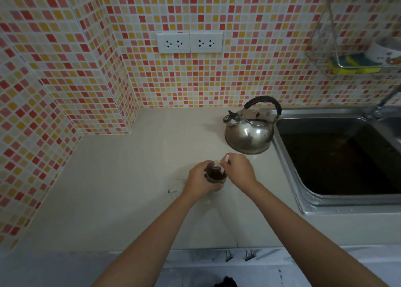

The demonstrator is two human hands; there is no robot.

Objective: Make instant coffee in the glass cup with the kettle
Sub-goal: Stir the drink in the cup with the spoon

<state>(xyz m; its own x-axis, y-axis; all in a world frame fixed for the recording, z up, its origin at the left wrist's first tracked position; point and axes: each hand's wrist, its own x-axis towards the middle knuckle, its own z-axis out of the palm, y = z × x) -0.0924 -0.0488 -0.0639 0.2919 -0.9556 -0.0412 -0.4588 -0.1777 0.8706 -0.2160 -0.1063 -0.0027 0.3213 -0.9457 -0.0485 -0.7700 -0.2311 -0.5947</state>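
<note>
Glass cup (215,175) on counter (130,189), dark coffee inside: water looks already poured. Left hand (199,181) wrapped round cup. Right hand (237,170) pinches white stirrer (224,164) in cup. Kettle (249,132) standing behind, untouched. Stirring likely last step.

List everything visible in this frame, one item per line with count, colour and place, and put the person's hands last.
glass cup: one, clear, dark coffee inside, on the counter in front of the kettle
spoon: one, white, handle sticking out of the cup
kettle: one, steel with black handle, on the counter beside the sink
countertop: one, pale beige
sink: one, steel, right of the counter
sockets: two, white, on the tiled wall
wire rack: one, metal, upper right, holding yellow sponges
left hand: one, gripping the cup
right hand: one, pinching the spoon
</note>
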